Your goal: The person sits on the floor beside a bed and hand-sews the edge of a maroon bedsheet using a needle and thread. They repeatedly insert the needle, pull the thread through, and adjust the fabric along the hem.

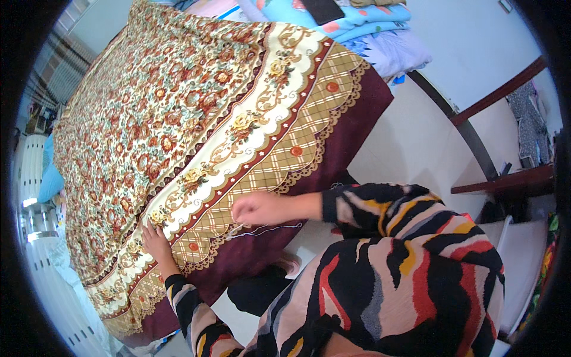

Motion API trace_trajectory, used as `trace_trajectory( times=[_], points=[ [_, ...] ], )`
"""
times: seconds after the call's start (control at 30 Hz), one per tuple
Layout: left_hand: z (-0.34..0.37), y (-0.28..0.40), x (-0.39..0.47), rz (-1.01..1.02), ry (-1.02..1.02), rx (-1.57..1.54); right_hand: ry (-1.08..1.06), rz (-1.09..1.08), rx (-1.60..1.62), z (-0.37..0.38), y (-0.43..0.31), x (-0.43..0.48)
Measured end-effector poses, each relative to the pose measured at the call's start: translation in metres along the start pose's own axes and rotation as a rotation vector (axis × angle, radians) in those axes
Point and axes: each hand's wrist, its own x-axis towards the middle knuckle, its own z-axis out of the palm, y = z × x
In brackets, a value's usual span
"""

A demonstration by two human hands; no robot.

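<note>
A large patterned cloth (196,107) with flowers, a scalloped plaid border and a maroon edge is spread out before me. My left hand (156,241) lies on its cream border band, fingers apart, holding nothing. Farther right, my right hand (256,208) is over the plaid border, its fingers curled together; whether something small is between them cannot be made out. A thin white thread (272,228) runs across the maroon edge just below that hand. My arms are in striped, many-coloured sleeves.
Folded blue bedding (374,29) is stacked beyond the cloth, with a dark flat object (323,10) on top. A white slotted structure (40,254) stands at the left. Dark red wooden pieces (499,178) are at the right, above the pale floor (401,134).
</note>
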Motion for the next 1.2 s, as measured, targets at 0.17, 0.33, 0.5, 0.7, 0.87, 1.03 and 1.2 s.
trace_trajectory(
  times=[0.17, 0.33, 0.5, 0.7, 0.87, 1.03, 1.2],
  points=[
    [-0.038, 0.059, -0.024, -0.059, -0.128, -0.036, 0.573, 0.077, -0.015, -0.112, -0.025, -0.117],
    [-0.078, 0.164, -0.090, 0.289, 0.084, -0.347, 1.000, 0.078, -0.010, -0.199, -0.048, -0.222],
    [-0.093, 0.221, -0.114, 0.421, -0.061, -0.306, 1.266, -0.064, 0.287, -0.271, -0.072, -0.296],
    [-0.093, 0.225, -0.093, 0.130, -0.090, -0.127, 1.285, -0.069, 0.106, -0.324, -0.070, -0.319],
    [-0.116, 0.257, -0.108, 0.258, -0.053, -0.222, 1.015, 0.267, -0.230, -0.341, -0.041, -0.278],
    [-0.137, 0.316, -0.146, 0.535, 0.103, -0.441, 0.791, 0.336, -0.373, -0.362, -0.028, -0.238],
    [-0.154, 0.352, -0.157, 0.510, 0.057, -0.556, 0.610, 0.412, -0.430, -0.370, -0.027, -0.221]
  ],
)
